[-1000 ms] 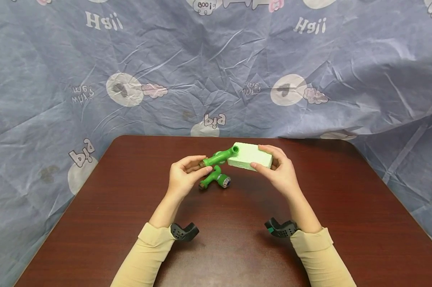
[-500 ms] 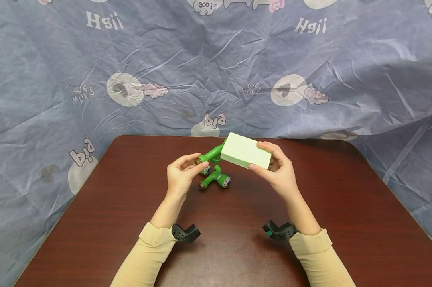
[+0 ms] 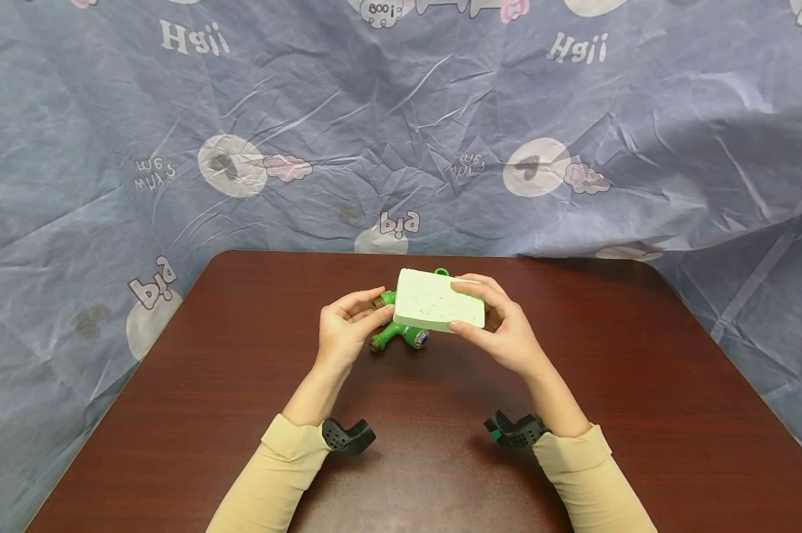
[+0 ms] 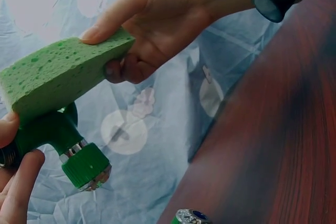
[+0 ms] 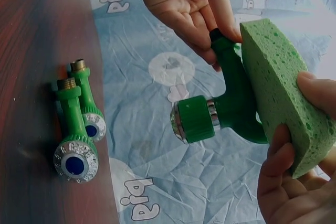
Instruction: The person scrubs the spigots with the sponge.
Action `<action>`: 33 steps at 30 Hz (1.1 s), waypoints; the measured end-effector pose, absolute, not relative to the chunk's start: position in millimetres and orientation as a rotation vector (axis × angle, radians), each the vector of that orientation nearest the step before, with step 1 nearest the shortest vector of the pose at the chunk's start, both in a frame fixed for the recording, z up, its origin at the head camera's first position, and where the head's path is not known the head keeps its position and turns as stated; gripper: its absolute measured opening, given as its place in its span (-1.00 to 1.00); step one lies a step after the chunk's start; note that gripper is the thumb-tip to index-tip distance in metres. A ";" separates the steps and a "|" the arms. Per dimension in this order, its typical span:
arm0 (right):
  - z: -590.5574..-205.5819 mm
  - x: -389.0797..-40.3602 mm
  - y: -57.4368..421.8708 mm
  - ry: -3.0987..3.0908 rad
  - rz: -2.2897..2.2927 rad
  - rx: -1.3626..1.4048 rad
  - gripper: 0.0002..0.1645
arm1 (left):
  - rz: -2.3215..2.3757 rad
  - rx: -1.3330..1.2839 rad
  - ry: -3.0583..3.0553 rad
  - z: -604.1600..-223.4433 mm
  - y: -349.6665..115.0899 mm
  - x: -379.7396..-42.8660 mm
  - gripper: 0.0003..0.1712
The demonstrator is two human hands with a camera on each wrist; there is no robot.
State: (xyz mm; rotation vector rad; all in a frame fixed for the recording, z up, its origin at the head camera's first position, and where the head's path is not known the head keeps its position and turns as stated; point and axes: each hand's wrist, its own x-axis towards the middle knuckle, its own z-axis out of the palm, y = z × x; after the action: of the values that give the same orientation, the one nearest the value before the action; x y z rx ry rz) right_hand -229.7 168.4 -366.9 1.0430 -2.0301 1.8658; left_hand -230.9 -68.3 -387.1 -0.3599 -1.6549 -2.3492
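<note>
A green faucet [image 5: 236, 90] with a ribbed knob and a dark threaded end is held up above the table. My left hand [image 3: 343, 329] pinches it by the threaded end between thumb and fingers. My right hand [image 3: 507, 329] grips a pale green sponge [image 3: 439, 300] by its right end, thumb on one side and fingers on the other. In the right wrist view, the sponge's face lies along the faucet's body, on the side away from the knob. From the head, the sponge hides most of the faucet; only its threaded end and spout mouth [image 3: 442, 272] show.
Two more green faucets lie on the dark brown table [image 3: 207, 414], a nearer one [image 5: 76, 166] and a farther one [image 5: 93, 124], both with blue-centred knobs. Behind the table hangs a printed blue-grey cloth [image 3: 401, 148]. Each wrist carries a black camera band.
The sponge has moved left across the faucet, first rising, then dropping, and now covers most of it. My left hand has kept its hold while the faucet turned and shifted slightly.
</note>
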 end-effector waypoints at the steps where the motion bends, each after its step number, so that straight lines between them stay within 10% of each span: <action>1: -366.9 -230.0 169.1 -2.040 1.859 1.055 -0.40 | -2.357 -0.363 -1.657 -387.0 -68.7 -230.6 -0.57; 33: -345.3 -220.1 177.6 -2.005 1.689 0.952 -0.37 | -2.406 -0.274 -1.421 -385.6 -67.2 -232.2 -0.69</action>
State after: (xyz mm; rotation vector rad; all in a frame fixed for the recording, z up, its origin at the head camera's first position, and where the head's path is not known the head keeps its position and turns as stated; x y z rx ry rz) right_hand -220.1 177.6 -345.3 0.9522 -2.0049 1.6892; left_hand -232.2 -67.2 -385.6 -0.2736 -1.4210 -2.4060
